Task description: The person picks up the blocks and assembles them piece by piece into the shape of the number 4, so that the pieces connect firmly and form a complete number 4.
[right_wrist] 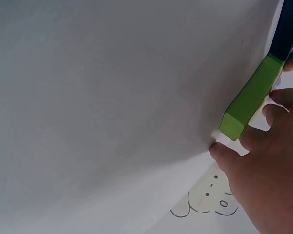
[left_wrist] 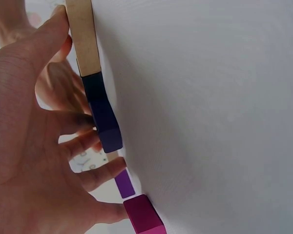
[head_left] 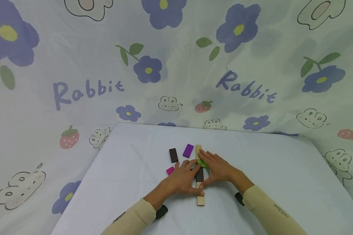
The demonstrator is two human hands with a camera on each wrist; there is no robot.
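The row of blocks (head_left: 199,175) lies on the white table (head_left: 276,166) between my hands. I'd judge an uneven push from either side could skew it — its long axis runs away from me, far end pointing toward the patterned cloth (head_left: 182,65). My left hand (head_left: 180,179) and right hand (head_left: 220,167) are spread wide, fingers at its sides — a purple block (head_left: 188,150) sits just left of the far end.
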